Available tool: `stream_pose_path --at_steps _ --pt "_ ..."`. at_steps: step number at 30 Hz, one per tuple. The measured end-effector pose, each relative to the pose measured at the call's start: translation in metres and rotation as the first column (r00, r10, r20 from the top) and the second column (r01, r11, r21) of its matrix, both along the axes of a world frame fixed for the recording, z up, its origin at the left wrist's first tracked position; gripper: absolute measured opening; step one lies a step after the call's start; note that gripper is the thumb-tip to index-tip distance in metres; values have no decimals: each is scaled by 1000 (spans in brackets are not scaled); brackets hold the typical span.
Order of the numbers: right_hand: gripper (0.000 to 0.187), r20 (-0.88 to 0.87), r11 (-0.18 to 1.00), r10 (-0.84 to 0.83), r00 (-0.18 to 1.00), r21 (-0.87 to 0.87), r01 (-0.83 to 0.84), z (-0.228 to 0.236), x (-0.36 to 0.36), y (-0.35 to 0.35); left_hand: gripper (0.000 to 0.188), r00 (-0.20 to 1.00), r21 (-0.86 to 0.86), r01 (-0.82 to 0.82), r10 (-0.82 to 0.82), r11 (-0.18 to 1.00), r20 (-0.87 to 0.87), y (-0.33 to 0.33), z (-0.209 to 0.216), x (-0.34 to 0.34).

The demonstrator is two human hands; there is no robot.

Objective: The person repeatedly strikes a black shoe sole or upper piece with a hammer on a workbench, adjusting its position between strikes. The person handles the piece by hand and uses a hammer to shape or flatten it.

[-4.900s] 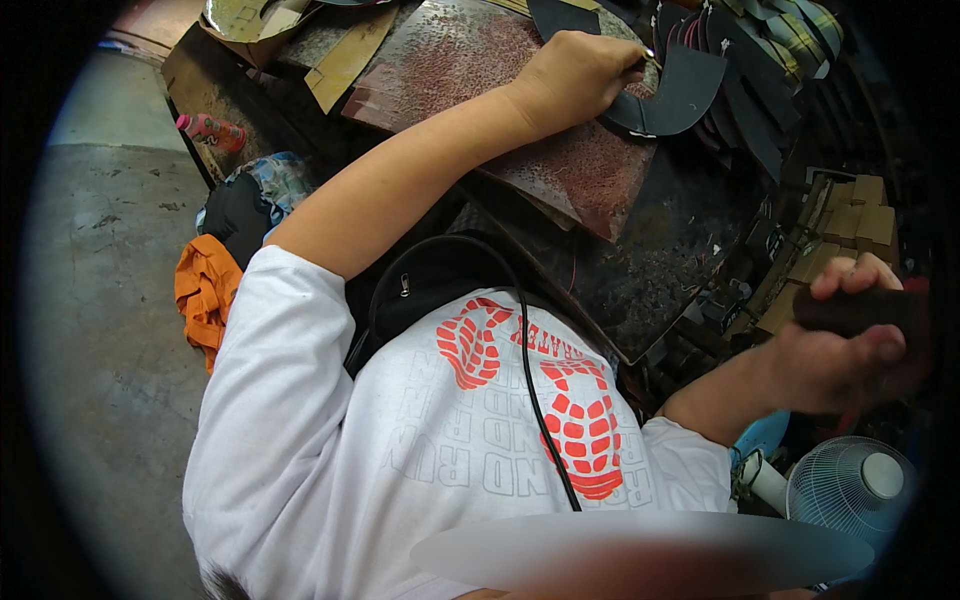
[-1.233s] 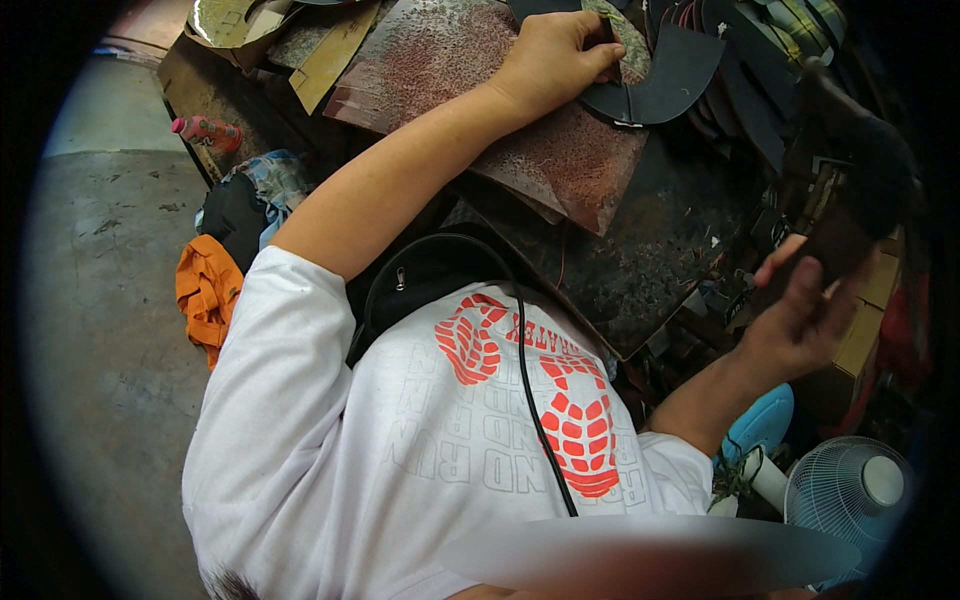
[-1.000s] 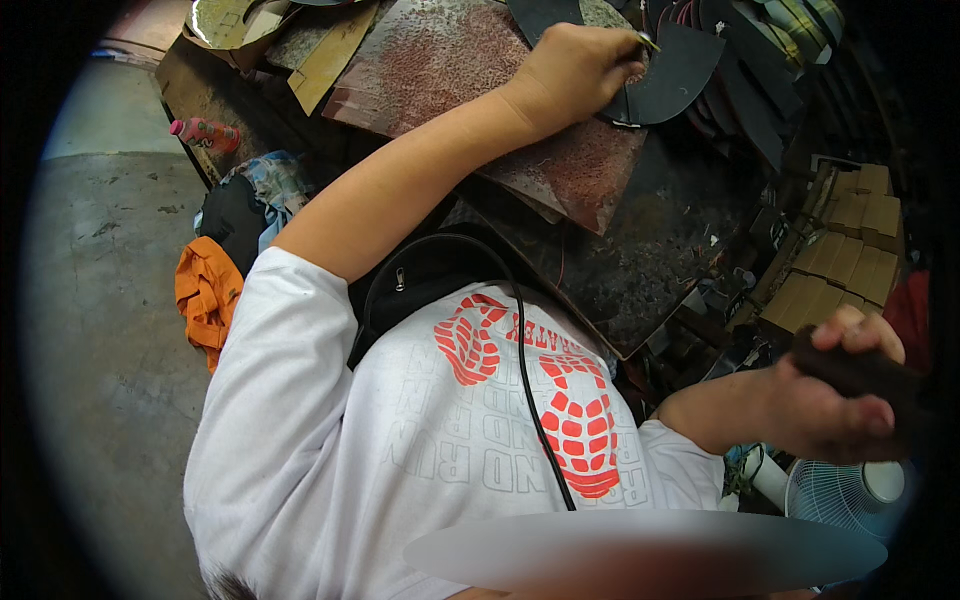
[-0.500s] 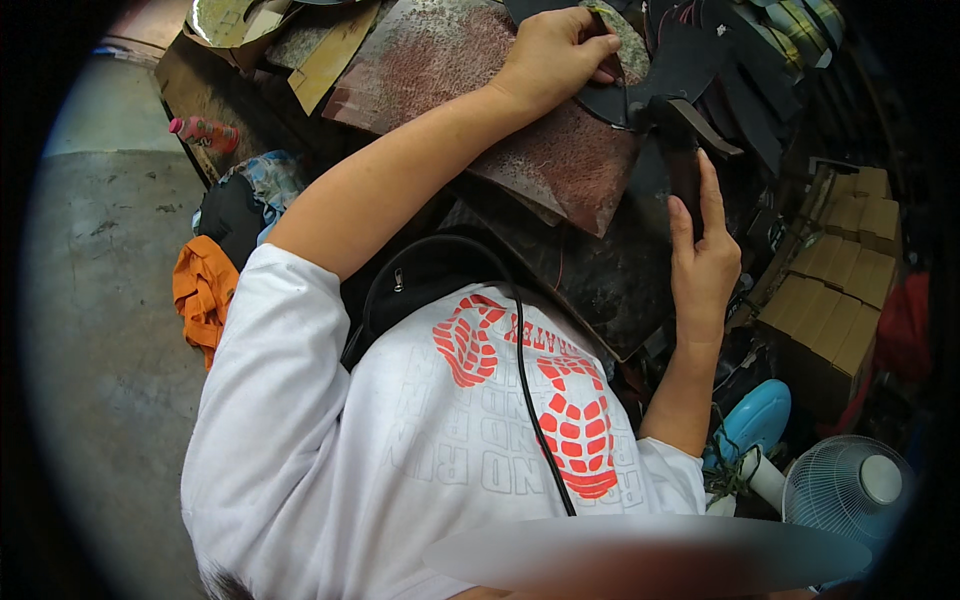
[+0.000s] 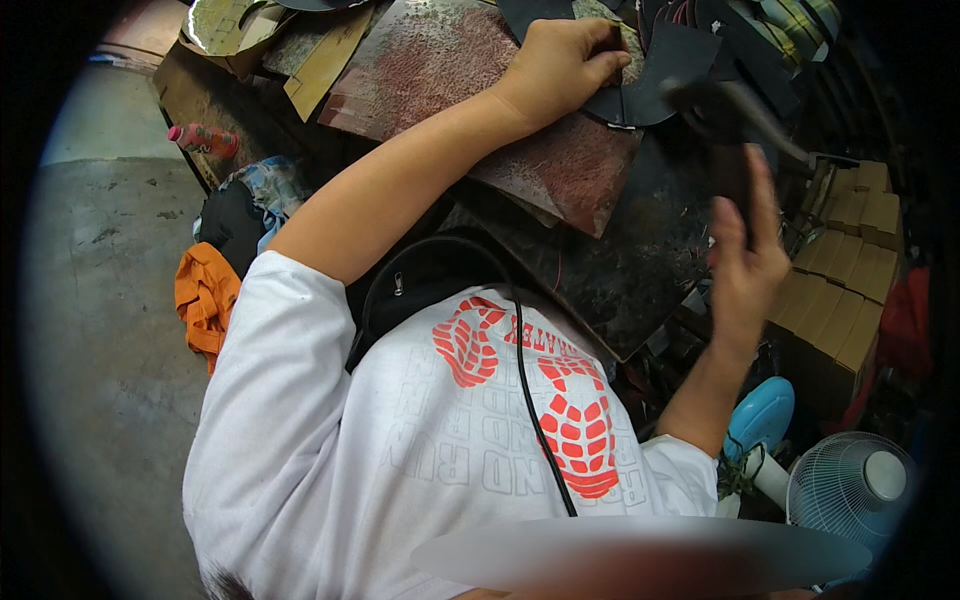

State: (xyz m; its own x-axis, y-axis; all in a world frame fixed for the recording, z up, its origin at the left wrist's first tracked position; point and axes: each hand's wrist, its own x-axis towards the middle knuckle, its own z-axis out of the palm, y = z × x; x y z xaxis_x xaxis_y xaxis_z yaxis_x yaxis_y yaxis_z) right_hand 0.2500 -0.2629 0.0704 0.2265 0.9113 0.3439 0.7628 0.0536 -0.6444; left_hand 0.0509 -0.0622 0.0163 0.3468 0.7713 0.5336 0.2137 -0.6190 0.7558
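Black leather piece (image 5: 668,72) pinned by left hand (image 5: 563,62) | right hand (image 5: 745,255) grips hammer (image 5: 735,105) | cardboard boxes (image 5: 845,270) beside

Even daylight; dark fisheye vignette at edges; right hand (image 5: 745,250) motion-blurred; smeared patch at btm.

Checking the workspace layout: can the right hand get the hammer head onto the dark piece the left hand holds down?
Probably yes: the right hand holds the hammer beside the dark piece, nothing between; left hand covers its other edge.

left grip (image 5: 565,65) down, right grip (image 5: 745,255) raised
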Motion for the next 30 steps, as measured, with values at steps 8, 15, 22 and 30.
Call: stream_pose_path --at_steps 8,15,22,30 --pt "48 -296 793 262 919 608 -30 89 -17 -4 14 991 435 34 26 900 -132 -14 6 7" --pt "47 21 996 -45 999 74 44 28 -6 14 11 992 351 -5 50 936 -120 -18 8 6" --pt "47 -182 840 228 957 534 -98 71 -19 9 10 978 430 67 26 900 -205 -15 11 9" --pt "55 30 979 -81 996 -187 85 -13 -18 15 16 990 240 -79 104 967 -95 -7 3 7"
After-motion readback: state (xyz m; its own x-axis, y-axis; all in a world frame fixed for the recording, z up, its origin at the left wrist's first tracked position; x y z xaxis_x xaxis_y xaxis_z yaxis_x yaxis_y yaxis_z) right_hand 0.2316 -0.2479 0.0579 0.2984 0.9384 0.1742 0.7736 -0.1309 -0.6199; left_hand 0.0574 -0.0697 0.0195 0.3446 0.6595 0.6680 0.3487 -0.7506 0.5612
